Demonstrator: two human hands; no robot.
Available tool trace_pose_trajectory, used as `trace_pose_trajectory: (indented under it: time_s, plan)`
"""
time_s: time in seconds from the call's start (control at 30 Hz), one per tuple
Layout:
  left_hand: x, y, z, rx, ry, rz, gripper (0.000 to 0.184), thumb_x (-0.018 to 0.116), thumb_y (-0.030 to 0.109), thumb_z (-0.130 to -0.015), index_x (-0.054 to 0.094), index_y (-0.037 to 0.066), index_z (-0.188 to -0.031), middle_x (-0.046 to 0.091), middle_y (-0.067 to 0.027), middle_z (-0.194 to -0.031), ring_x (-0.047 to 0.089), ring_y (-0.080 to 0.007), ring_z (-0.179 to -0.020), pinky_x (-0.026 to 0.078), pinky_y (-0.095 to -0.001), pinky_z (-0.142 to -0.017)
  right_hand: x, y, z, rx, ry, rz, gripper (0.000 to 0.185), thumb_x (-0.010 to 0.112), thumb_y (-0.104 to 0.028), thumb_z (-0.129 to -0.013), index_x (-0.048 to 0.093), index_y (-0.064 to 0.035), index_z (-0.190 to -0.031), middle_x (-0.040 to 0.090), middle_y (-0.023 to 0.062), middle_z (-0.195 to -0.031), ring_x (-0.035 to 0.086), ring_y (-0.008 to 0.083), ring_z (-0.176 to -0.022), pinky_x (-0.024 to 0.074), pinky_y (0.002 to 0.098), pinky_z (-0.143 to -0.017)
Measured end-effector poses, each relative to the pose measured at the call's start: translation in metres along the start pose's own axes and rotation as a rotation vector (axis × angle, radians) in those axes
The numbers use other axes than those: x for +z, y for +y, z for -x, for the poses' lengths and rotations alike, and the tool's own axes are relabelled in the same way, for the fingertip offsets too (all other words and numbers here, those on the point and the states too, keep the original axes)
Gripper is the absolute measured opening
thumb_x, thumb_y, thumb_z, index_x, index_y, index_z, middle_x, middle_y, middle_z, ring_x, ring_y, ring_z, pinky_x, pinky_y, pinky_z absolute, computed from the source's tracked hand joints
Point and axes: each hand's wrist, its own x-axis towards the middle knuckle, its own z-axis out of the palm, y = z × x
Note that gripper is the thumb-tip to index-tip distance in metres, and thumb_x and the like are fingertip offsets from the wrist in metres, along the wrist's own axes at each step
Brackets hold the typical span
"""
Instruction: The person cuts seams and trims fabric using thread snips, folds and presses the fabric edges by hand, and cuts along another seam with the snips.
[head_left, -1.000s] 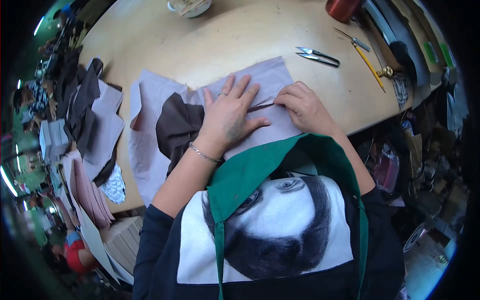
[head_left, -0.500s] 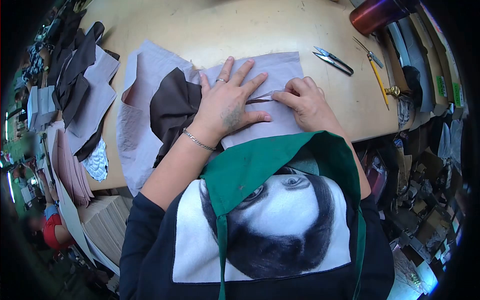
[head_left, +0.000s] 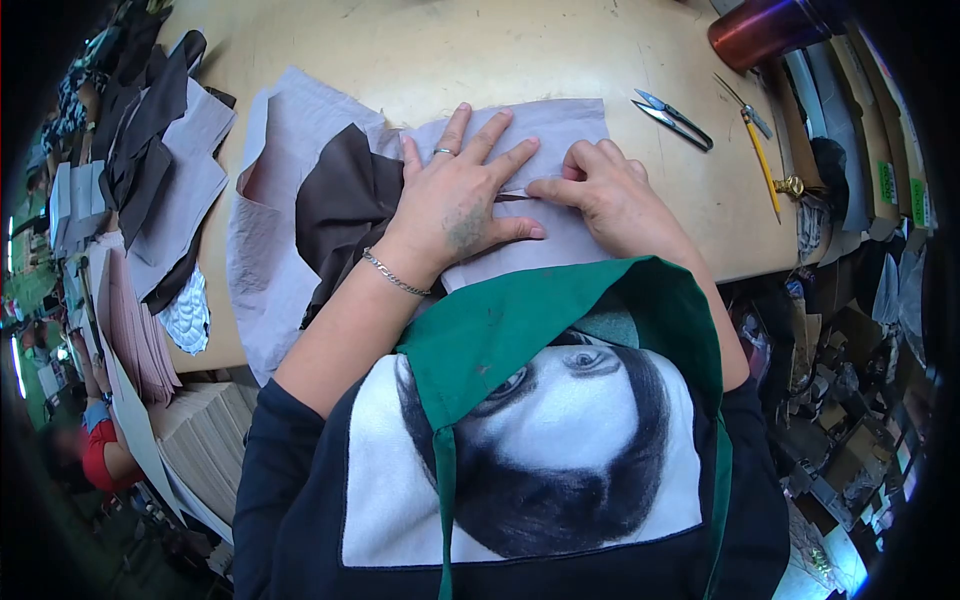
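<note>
Head view, left to right. Stacked dark brown and pale lilac fabric pieces sit along the left edge of the pale wooden table. Next, a large creased pale lilac cloth runs down toward the near edge, with bunched dark brown fabric on top, partly under the left forearm.

Left hand: flat, palm down, fingers spread on the smooth pale lilac fabric panel. Not gripping, looks like it's bearing down. Thumb points right.

Key relation: narrow dark brown slit-like strip in the panel, long axis roughly left-right, more or less along the near edge. It shows in the gap between left thumb and index finger and runs right to the right thumb tip. Left end goes out of sight at the left hand, so can't tell its full length.

Right hand: fingers curled in, thumb and index closed in what reads as a pinch on the panel's fabric at the strip's right end; exact contact under the tips is hidden. From that pinch, the strip lies directly left, and both hands are close to it.

Further right: black-handled metal thread snips, then a yellow pencil by the right edge, both well clear of the panel.
</note>
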Motion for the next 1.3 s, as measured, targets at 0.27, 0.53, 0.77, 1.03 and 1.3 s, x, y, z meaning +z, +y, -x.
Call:
trace_pose_trajectory:
  time_s: [0.27,0.53,0.77,1.03,1.3]
  plan:
    - [0.0,-0.001,-0.001,-0.008,-0.003,0.024,0.085,0.071,0.065,-0.06,0.048,0.03,-0.135,0.032,-0.0027,-0.149,0.022,-0.0365,-0.139,0.021,-0.076,-0.095,0.002,-0.016,-0.015,-0.077,-0.013,0.026,0.032,0.055,-0.017,-0.079,0.07,-0.0282,-0.106,0.049,0.0026,-0.093,0.048,0.0221,-0.095,0.0394,0.0389,-0.082]
    - [0.001,-0.002,0.001,-0.008,0.008,0.027,0.086,0.069,0.066,-0.06,0.047,0.031,-0.135,0.032,-0.0021,-0.149,0.022,-0.0362,-0.139,0.021,-0.0755,-0.096,-0.001,0.002,-0.003,-0.082,0.076,0.114,0.03,0.057,-0.017,-0.077,0.071,-0.0275,-0.102,0.052,0.0016,-0.094,0.049,0.022,-0.092,0.0422,0.0386,-0.076]
    - [0.001,-0.001,0.0,-0.006,0.003,-0.005,0.086,0.068,0.068,-0.061,0.046,0.031,-0.136,0.032,-0.0018,-0.149,0.022,-0.0353,-0.139,0.021,-0.0751,-0.096,-0.01,0.028,0.016,0.0,0.171,0.106,0.029,0.056,-0.012,-0.076,0.074,-0.0251,-0.094,0.054,0.0021,-0.089,0.05,0.0222,-0.087,0.0428,0.0378,-0.07]
    - [0.001,-0.001,0.0,-0.008,0.005,0.01,0.086,0.069,0.067,-0.061,0.045,0.032,-0.136,0.031,-0.0017,-0.149,0.021,-0.0356,-0.139,0.02,-0.0754,-0.096,0.0,0.011,0.006,-0.099,0.181,0.151,0.026,0.058,-0.015,-0.077,0.071,-0.0227,-0.098,0.054,0.0018,-0.091,0.05,0.0222,-0.088,0.045,0.0375,-0.069]
    - [0.0,-0.002,0.001,-0.012,-0.013,0.017,0.085,0.069,0.065,-0.062,0.044,0.032,-0.137,0.029,-0.0018,-0.15,0.021,-0.0344,-0.14,0.019,-0.0753,-0.098,0.014,0.005,-0.005,-0.149,0.212,0.168,0.03,0.059,-0.02,-0.076,0.071,-0.0273,-0.102,0.053,0.0014,-0.09,0.051,0.0219,-0.089,0.0453,0.0369,-0.069]
